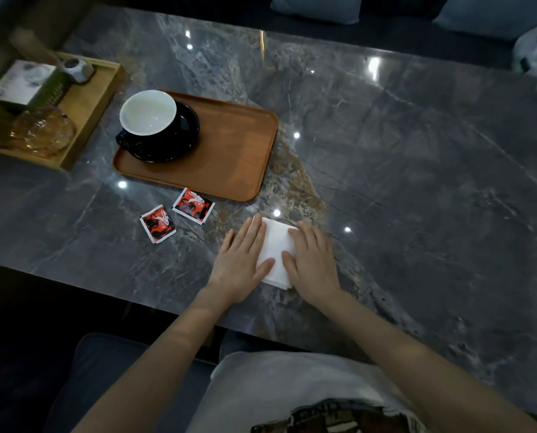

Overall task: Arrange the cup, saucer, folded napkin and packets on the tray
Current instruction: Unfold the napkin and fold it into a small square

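Note:
A brown oblong tray [229,151] lies on the grey marble table. On its left end a black cup [150,120] with a white inside stands on a black saucer [189,126]. Two red-and-black packets [157,224] [193,206] lie on the table just in front of the tray. A white folded napkin [276,248] lies near the table's front edge. My left hand [242,260] presses flat on the napkin's left side, and my right hand [312,260] presses flat on its right side. Both hands have straight fingers.
A lighter wooden tray [104,89] at the far left holds a tissue box [26,84], an amber glass dish [42,129] and a small grey object. Cushions and a white bag sit beyond the table's far edge. The table's front edge runs just below my wrists.

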